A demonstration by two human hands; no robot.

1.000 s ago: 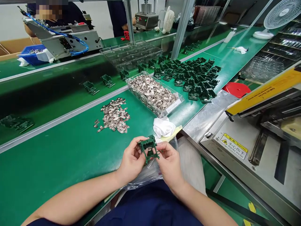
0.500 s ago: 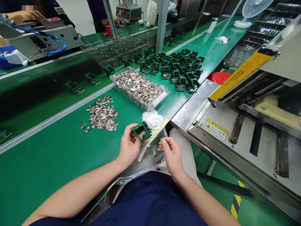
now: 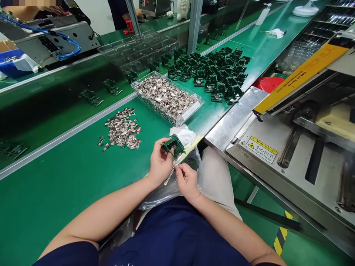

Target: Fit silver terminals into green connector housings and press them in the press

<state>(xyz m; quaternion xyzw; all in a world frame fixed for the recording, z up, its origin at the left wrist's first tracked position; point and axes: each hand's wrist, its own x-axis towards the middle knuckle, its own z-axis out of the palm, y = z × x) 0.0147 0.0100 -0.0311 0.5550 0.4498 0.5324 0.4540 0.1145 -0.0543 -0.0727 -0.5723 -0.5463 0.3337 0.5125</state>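
My left hand (image 3: 161,164) is closed on a green circuit board frame (image 3: 174,145) with a rectangular opening, held tilted above the table edge. Beneath it runs a comb-like strip of small silvery pieces (image 3: 168,178), close to the left fingers. My right hand (image 3: 188,181) is pinched, its fingertips against the strip's edge; what sits between them is too small to make out. Just behind the frame lie a crumpled white cloth (image 3: 185,135) and a yellowish sheet (image 3: 194,145). A clear plastic bag (image 3: 162,195) is spread over my lap below both hands.
A clear tray (image 3: 191,113) of small metal parts and a loose pile of them (image 3: 123,130) lie on the green table (image 3: 83,159). Many green boards (image 3: 213,74) are heaped behind. A metal machine (image 3: 294,147) stands at right. Across the partition, a person's hand (image 3: 57,10) shows.
My right hand has moved left, from beside the strip to its edge, fingers now pinched. The left hand still holds the green frame. The whole view has shifted slightly.
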